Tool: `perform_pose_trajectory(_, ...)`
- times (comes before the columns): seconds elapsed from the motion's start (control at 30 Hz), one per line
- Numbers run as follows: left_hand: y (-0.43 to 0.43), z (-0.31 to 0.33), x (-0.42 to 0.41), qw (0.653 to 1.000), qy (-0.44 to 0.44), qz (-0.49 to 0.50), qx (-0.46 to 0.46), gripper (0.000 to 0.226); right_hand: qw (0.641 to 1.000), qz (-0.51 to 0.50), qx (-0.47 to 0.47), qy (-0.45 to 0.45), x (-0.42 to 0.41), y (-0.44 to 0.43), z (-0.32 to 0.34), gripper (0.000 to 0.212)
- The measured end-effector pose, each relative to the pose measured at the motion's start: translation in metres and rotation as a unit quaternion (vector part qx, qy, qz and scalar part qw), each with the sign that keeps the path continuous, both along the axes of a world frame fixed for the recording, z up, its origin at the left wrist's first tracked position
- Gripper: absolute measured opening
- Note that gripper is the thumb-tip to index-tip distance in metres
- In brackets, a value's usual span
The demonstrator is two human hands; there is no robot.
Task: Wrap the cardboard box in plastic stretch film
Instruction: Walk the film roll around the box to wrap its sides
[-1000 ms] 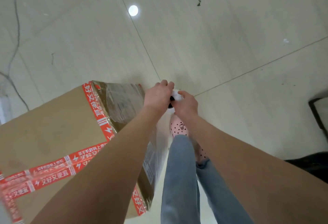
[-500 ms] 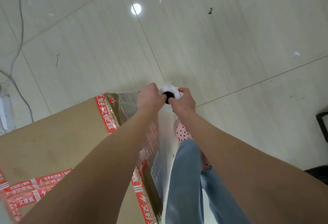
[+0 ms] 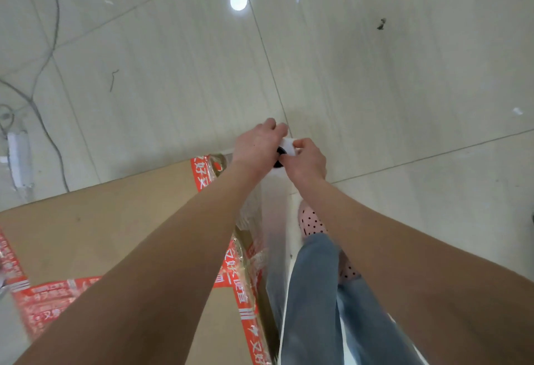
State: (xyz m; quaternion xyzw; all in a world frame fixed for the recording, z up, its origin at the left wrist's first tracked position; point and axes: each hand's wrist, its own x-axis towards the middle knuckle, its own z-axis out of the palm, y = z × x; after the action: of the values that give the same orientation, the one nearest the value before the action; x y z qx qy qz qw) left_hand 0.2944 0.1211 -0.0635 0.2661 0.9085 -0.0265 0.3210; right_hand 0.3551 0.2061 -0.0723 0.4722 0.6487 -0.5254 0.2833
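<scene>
1. Head view: half a second on, the taped corner of the cardboard box (image 3: 101,220) lies close under the left wrist instead of off to its left. The roll's black core, plain before, is now half covered.
2. The left hand (image 3: 255,148) curls its fingers over the top of the stretch film roll (image 3: 287,145). The right hand (image 3: 307,159) pinches the roll's white end between thumb and bent fingers. The two hands nearly touch.
3. The box is matte brown cardboard with a flat top, its edges bound in glossy red tape (image 3: 235,286) printed in white. It stands at lower left, just beside the person's jeans (image 3: 312,292).
4. A milky, translucent film sheet (image 3: 274,220) hangs from the roll between box and leg. Crinkled film clings to the box's near corner.
5. Pale polished floor tiles (image 3: 404,90) carry thin grout lines and a round light reflection (image 3: 238,1). A thin dark cable (image 3: 49,55) trails at left.
6. The hands hide the roll's body, and the forearms cover much of the box, which the frame cuts off at left and bottom. The jeans partly hide a pink dotted shoe (image 3: 313,223). Where the sheet meets the box is hard to make out.
</scene>
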Motion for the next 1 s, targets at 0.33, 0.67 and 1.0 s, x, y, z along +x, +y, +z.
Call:
perform_pose_trajectory(0.33, -0.008, -0.002, -0.026, 0.978, -0.018, 0.208, 0.006, 0.023, 0.996, 0.051, 0.070, 0.026, -0.022, -0.005, 0.003, 0.039)
perform_pose_trajectory(0.67, -0.002, -0.002, -0.038, 0.983, 0.001, 0.181, 0.043, 0.030, 0.991, 0.089, 0.088, 0.051, -0.053, -0.001, -0.005, 0.026)
perform_pose_trajectory(1.0, -0.003, -0.003, -0.069, 0.981, -0.037, 0.188, -0.005, 0.017, 0.983, 0.152, 0.085, 0.050, -0.074, 0.002, -0.010, 0.031)
